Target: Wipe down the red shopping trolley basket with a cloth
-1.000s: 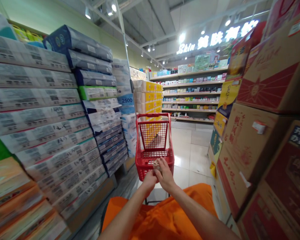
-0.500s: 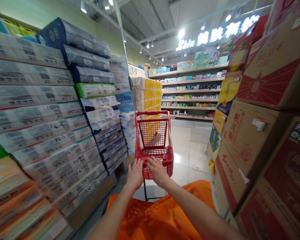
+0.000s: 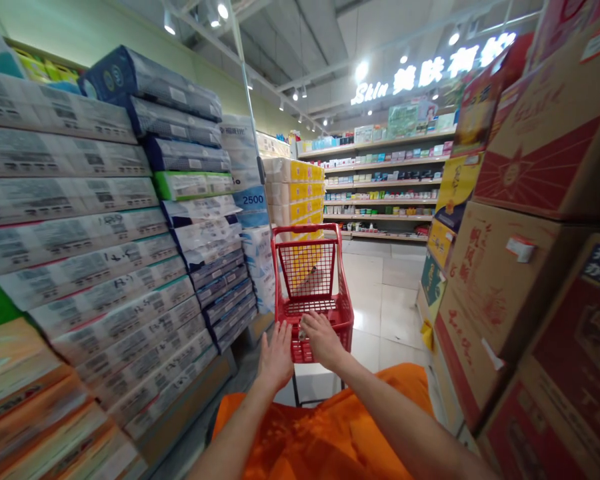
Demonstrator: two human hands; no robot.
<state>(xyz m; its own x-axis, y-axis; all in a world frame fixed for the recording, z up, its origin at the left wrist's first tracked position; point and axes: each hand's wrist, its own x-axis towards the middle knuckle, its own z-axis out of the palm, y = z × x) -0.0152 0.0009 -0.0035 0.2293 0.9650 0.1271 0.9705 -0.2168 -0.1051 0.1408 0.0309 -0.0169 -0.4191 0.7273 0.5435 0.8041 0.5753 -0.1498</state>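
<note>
A red shopping cart [image 3: 314, 303] stands right in front of me, with a grid flap and a tall frame at its far end. My left hand [image 3: 277, 357] is at the cart's near left corner, fingers stretched forward and apart, holding nothing I can see. Over the cart's near edge, my right hand [image 3: 323, 340] has its fingers bent forward. A small greyish thing [image 3: 303, 328] shows by its thumb and fingertips, too small to name. Whether either hand touches the cart is hard to tell.
Stacked paper packs [image 3: 80, 200] and dark blue packs [image 3: 175, 120] line the left. Yellow packs [image 3: 305, 193] rise behind the cart. Cardboard boxes [image 3: 500, 267] are piled on the right. Tiled floor [image 3: 395, 307] leads to stocked shelves [image 3: 380, 180]. Orange cloth [image 3: 320, 433] lies below my arms.
Both hands and the cart have shifted slightly to the right and down in view. The hands keep nearly the same pose, and the greyish thing has moved along with the right hand.
</note>
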